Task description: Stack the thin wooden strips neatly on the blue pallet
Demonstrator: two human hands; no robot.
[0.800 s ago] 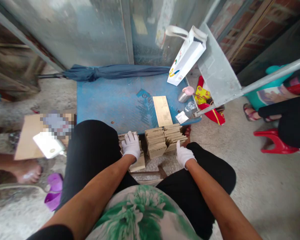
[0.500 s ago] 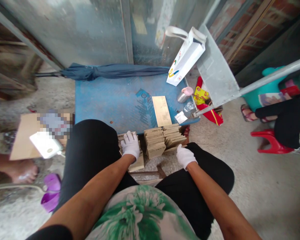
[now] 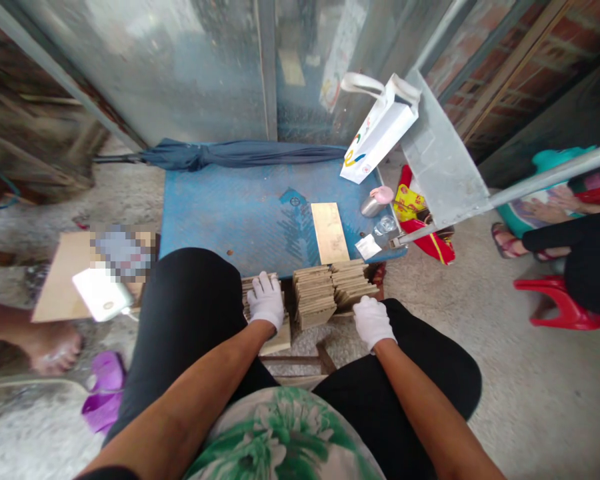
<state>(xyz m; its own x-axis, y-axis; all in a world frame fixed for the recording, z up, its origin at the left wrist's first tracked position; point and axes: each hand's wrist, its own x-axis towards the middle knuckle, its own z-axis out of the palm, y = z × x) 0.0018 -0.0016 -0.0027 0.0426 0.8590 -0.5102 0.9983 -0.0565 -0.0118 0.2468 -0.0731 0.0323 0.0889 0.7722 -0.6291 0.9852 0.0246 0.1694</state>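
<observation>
Between the person's knees, stacks of thin tan wooden slats [image 3: 330, 290] lay fanned in front of the low blue table [image 3: 220, 207]. The white-gloved left hand [image 3: 266, 301] rested flat, fingers spread, on the leftmost pile of tan slats [image 3: 275, 337]. The white-gloved right hand [image 3: 373, 320] sat at the near right corner of the stacks, fingers curled down against the slat edges; whether it pinched any slat could not be told. On the table a single flat tan board [image 3: 329, 233] lay lengthwise, with a small white packet [image 3: 368, 246] just beside it and a metal flask with a pink cap [image 3: 377, 201] near the far right edge. A folded dark blue umbrella [image 3: 230, 155] lay along the table's far side, and a white paper bag [image 3: 379, 130] leaned at the far right corner.
</observation>
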